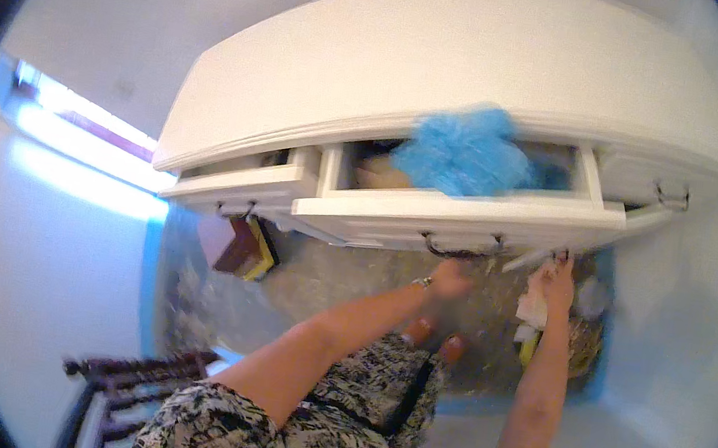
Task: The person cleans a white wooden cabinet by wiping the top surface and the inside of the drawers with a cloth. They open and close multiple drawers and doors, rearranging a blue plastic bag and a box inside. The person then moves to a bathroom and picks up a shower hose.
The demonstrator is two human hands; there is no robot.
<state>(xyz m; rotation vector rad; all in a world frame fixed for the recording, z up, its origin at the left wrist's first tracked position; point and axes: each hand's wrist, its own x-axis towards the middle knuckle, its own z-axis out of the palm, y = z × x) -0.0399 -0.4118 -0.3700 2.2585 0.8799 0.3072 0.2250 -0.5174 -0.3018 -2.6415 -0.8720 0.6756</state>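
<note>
Before me stands a white dresser [458, 49] with several drawers pulled out. My right hand [557, 283] reaches low at its right side, fingers closed at a dark handle on a lower drawer [527, 260]. Just below the dark handle [462, 252] of the wide middle drawer [459, 215] is my left hand [451, 279], blurred, so its fingers cannot be made out. A crumpled blue plastic bag [466, 153] bulges up out of that middle drawer. The left top drawer [237, 183] is partly out, and the right one [657, 175] looks shut.
Box-like objects [233, 246] stand on the floor [327, 267] at left. Pale and yellow items and a brown woven-looking thing [584, 346] lie by the right wall [674, 313]. A dark wooden rail frame [135, 384] is at lower left, and a bright window [92, 117] beyond.
</note>
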